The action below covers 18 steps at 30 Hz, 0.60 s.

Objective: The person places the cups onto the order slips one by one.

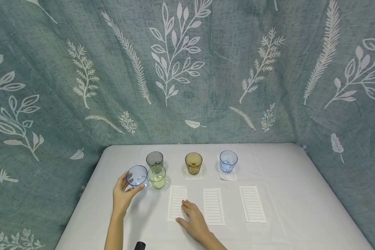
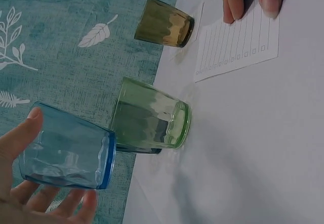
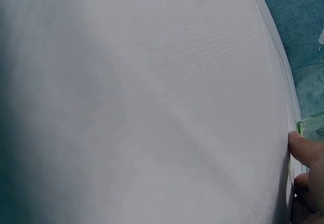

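Note:
My left hand [image 1: 122, 198] grips a clear blue glass tumbler [image 1: 137, 176] by its side, thumb on one side and fingers on the other. In the left wrist view this blue tumbler [image 2: 68, 148] is held above the tabletop, its base toward the table. A green tumbler [image 1: 157, 177] stands just right of it, with a grey tumbler [image 1: 154, 158] close behind. My right hand [image 1: 194, 219] rests its fingertips on the leftmost printed paper slip [image 1: 176, 196], fingers relaxed. In the right wrist view, only the edge of the right hand [image 3: 310, 155] shows.
An amber tumbler [image 1: 193, 163] and a second blue tumbler [image 1: 228, 161] stand farther back, each on a paper slip. Two more printed slips, a middle one [image 1: 214, 206] and a right one [image 1: 252, 204], lie in front on the white tablecloth [image 1: 297, 194]. A patterned green curtain [image 1: 215, 80] hangs behind.

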### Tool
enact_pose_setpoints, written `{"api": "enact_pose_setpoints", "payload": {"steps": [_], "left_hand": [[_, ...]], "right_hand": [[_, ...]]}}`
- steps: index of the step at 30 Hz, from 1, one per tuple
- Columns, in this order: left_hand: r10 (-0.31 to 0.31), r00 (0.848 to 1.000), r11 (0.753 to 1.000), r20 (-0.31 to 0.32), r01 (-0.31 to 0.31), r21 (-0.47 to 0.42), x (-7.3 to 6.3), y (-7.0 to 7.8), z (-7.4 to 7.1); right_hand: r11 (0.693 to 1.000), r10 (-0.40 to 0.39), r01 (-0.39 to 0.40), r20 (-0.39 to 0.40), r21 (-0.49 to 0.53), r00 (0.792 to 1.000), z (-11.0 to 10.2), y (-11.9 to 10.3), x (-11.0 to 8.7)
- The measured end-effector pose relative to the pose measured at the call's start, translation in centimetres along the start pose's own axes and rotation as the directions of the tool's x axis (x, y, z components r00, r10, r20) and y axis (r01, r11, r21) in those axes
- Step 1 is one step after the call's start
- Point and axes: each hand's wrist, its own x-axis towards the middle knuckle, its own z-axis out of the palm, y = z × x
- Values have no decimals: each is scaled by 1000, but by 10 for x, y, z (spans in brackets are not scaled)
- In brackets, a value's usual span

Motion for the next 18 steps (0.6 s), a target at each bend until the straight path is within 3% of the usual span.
{"api": "enact_pose_setpoints", "payload": {"steps": [18], "left_hand": [[42,998,999,42,-41,-9,-20,7,11]], "right_hand": [[1000,13,-13,-1,4,1000,1,-1,1]]}}
